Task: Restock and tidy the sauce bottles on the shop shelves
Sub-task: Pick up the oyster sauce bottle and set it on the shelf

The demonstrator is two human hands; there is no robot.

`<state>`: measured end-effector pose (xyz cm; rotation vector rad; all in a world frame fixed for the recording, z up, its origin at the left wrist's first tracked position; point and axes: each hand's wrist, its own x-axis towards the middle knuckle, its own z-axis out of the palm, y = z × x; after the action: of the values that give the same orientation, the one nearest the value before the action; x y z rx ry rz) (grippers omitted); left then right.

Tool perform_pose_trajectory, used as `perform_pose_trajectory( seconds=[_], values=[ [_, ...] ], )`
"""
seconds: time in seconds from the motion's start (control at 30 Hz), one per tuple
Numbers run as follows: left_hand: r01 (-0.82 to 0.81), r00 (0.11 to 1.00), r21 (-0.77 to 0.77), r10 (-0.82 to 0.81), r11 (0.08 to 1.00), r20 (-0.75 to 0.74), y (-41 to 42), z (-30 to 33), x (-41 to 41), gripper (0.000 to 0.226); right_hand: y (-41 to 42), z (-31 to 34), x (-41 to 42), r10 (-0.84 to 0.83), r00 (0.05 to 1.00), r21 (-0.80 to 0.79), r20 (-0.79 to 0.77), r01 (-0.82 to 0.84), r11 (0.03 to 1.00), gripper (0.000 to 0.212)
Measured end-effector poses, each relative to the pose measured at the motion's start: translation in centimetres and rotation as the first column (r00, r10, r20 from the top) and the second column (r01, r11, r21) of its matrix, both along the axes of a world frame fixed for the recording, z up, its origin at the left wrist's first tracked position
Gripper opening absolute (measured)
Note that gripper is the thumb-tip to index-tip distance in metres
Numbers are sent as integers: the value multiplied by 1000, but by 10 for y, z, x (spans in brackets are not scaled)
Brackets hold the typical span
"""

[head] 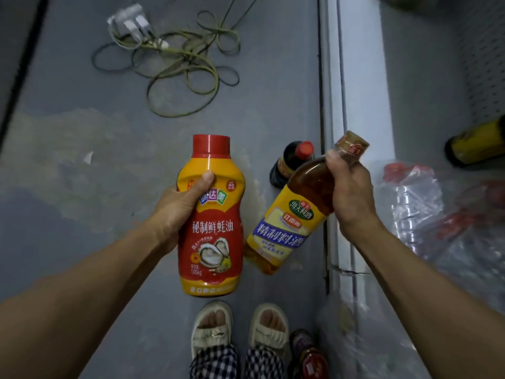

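Both hands are occupied above the floor (82, 160): the oyster sauce bottle (211, 231) is gripped upright at its waist by the left hand (180, 206), while the cooking wine bottle (289, 220) is held tilted by its neck in the right hand (349, 192). A dark bottle (289, 162) is seen standing on the floor beside the shelf (360, 91).

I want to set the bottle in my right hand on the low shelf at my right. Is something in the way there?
Yes. Crumpled clear plastic wrap covers the shelf just beside the right hand holding the amber bottle. A yellow-labelled bottle lies farther back.
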<state>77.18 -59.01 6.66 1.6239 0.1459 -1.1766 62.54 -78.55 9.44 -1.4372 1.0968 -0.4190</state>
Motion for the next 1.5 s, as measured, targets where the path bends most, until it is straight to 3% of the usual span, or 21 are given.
perform_pose_trajectory(
  seconds=[0.13, 0.37, 0.53, 0.8, 1.1, 1.37, 1.5],
  values=[
    [7, 1000, -18, -7, 1000, 15, -4, 80, 14, 81, -5, 83, 26, 92, 996, -34, 6, -91, 995, 28],
    [-30, 995, -97, 39, 995, 96, -30, 229, 33, 72, -21, 237, 50, 224, 975, -252, 2, -217, 943, 27],
    [-31, 983, -167, 61, 985, 175, -52, 332, 39, 63, -32, 339, 54, 193, 979, -369, 58, -159, 916, 36],
    [-39, 957, -250, 109, 967, 270, -71, 475, 13, 61, -23, 490, 20, 179, 980, -565, 89, -99, 819, 20],
    [55, 938, -364, 77, 930, 338, -105, 581, -36, 53, -17, 605, -42, -9, 998, -686, 60, 48, 726, 20],
    [282, 914, -389, -122, 877, 387, -133, 647, -55, 43, -6, 660, -81, -270, 958, -706, 100, 260, 659, 31],
    [354, 893, -406, -175, 842, 415, -139, 668, -58, 49, 5, 678, -99, -365, 927, -720, 87, 311, 620, 16]
  ],
)
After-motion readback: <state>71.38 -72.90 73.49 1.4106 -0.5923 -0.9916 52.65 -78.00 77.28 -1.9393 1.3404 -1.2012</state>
